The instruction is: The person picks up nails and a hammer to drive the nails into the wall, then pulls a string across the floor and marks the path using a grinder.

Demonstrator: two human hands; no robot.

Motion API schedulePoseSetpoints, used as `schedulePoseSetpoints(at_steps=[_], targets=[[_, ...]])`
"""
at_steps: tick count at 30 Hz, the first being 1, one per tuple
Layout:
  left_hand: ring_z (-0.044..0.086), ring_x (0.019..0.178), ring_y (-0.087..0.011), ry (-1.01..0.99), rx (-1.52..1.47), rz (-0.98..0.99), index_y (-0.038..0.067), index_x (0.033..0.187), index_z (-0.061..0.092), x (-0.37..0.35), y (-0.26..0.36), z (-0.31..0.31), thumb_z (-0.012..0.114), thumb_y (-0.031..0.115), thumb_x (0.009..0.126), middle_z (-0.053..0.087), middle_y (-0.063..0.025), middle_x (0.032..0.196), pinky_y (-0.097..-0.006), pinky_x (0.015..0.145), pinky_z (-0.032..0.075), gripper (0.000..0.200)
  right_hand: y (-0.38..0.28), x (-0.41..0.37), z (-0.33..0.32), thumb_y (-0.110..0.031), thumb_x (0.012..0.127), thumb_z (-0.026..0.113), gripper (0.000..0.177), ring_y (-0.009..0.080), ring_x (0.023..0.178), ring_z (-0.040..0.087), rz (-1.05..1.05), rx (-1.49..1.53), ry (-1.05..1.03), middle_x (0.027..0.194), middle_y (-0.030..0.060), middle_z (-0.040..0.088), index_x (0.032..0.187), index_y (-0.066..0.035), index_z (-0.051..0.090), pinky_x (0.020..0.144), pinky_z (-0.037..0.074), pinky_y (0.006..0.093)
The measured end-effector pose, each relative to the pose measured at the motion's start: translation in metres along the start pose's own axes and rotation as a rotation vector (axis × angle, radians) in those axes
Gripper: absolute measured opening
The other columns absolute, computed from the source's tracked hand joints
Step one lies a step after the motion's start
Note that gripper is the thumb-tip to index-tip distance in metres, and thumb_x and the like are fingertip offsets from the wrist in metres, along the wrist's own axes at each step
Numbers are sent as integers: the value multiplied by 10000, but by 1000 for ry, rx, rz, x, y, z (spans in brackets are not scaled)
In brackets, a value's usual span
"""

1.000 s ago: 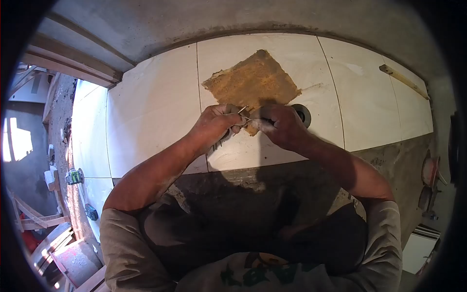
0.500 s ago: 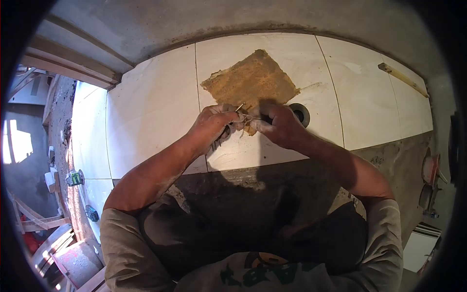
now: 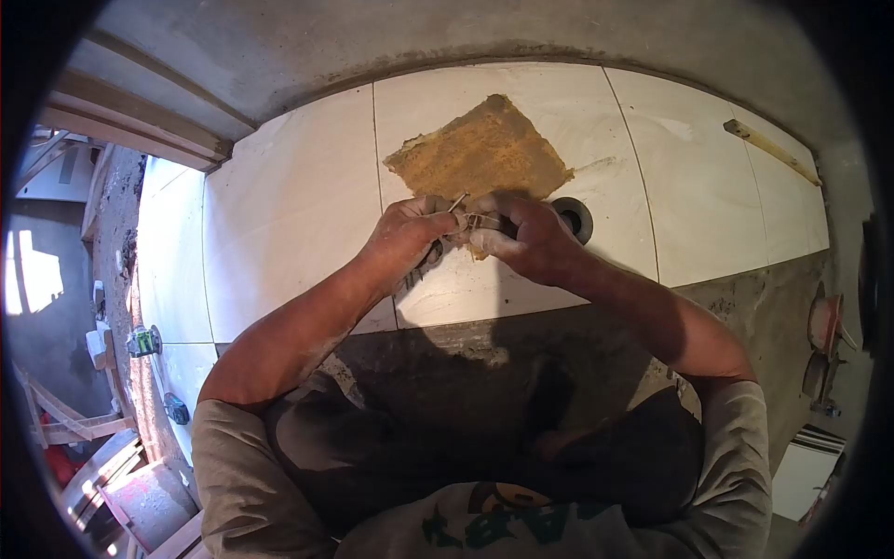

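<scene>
My left hand (image 3: 419, 231) is closed, with a thin, pale, stick-like piece (image 3: 457, 202) poking up from between thumb and forefinger. Close against it, my right hand (image 3: 531, 238) pinches a small light-coloured object with a band-like look (image 3: 484, 222); its kind is too small to make out. Both hands meet over the near corner of a rough brown sheet (image 3: 484, 149), which lies on the white floor tiles (image 3: 289, 205). Just right of my right hand rests a dark round ring (image 3: 575, 220), partly hidden by the hand.
A wooden strip (image 3: 773, 154) lies on the tiles at far right. Green-and-black power tools (image 3: 144, 341) sit on the left. A bucket-like container (image 3: 154, 503) and wood pieces stand at lower left. White slabs (image 3: 808, 473) are at lower right, below a reddish tool (image 3: 824, 321).
The small banded object between my fingers now shows more plainly, and my right fingers have shifted slightly around it. Arms and surroundings stay in place.
</scene>
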State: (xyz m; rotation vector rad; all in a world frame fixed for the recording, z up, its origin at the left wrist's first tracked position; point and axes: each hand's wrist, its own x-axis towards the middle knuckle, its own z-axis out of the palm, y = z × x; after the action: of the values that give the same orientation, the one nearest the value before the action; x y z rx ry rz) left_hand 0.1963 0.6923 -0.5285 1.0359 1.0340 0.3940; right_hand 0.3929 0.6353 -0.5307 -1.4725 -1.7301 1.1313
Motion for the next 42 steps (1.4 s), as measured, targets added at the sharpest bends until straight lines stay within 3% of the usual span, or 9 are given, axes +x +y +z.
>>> schedulePoseSetpoints(at_steps=[5, 7, 11, 13, 16, 20, 22, 35, 42], targets=[[484, 550, -43, -15, 123, 7, 43, 867, 661, -5, 8, 2, 589, 116, 870, 639, 15, 737, -204, 491, 380, 103, -1, 7, 0, -177, 882, 667, 231, 109, 757, 622, 41, 232, -22, 900, 67, 621, 1028, -8, 605, 611, 509, 267], [492, 561, -40, -9, 148, 2, 40, 877, 663, -4, 6, 4, 593, 114, 870, 647, 11, 756, -197, 499, 385, 101, 0, 9, -1, -200, 907, 634, 220, 94, 631, 614, 190, 287, -90, 809, 51, 632, 981, 5, 603, 531, 493, 249], [548, 655, -64, 14, 60, 49, 8, 941, 667, 0, 1, 3, 604, 103, 894, 678, -34, 834, -211, 595, 434, 124, 1, 10, -5, -232, 920, 604, 232, 91, 576, 605, 282, 309, -98, 736, 42, 635, 933, 0, 600, 523, 484, 242], [579, 742, -91, -17, 85, 119, -2, 962, 662, 4, -3, 2, 609, 112, 899, 680, -47, 856, -244, 700, 460, 141, -1, 9, -5, -213, 892, 612, 240, 112, 553, 608, 303, 456, -74, 717, 74, 654, 811, 12, 616, 489, 475, 268], [594, 805, -102, 9, 150, 137, -6, 965, 667, 5, -4, 2, 622, 101, 890, 682, -50, 873, -268, 775, 467, 138, -6, 9, -6, -221, 892, 602, 237, 112, 545, 602, 344, 504, -82, 711, 78, 650, 817, 4, 614, 480, 463, 262], [568, 763, -93, 18, 229, 160, -5, 949, 666, 1, 0, 4, 643, 116, 872, 660, -30, 828, -255, 721, 457, 145, -1, 10, -3, -228, 889, 598, 232, 117, 545, 602, 384, 496, -80, 715, 82, 652, 827, -5, 613, 477, 453, 262], [611, 837, -109, 33, 304, 146, -18, 978, 672, -1, 2, 5, 631, 98, 888, 686, -59, 895, -277, 806, 481, 153, 0, 10, -4, -231, 893, 588, 235, 122, 537, 596, 388, 540, -89, 719, 83, 654, 849, -1, 615, 475, 443, 264], [588, 813, -95, 4, 160, 98, -6, 947, 673, 4, -5, 3, 617, 107, 900, 678, -39, 861, -274, 784, 468, 135, 3, 8, -3, -187, 838, 582, 198, 120, 535, 590, 425, 570, -89, 712, 77, 655, 867, 3, 628, 485, 441, 258], [520, 724, -77, 41, 386, 31, 21, 870, 669, 1, 1, 4, 625, 302, 930, 628, -12, 788, -239, 689, 422, 290, -1, 11, -18, -199, 868, 587, 168, 83, 535, 546, 346, 478, -87, 712, 30, 616, 901, -34, 596, 491, 435, 246]])
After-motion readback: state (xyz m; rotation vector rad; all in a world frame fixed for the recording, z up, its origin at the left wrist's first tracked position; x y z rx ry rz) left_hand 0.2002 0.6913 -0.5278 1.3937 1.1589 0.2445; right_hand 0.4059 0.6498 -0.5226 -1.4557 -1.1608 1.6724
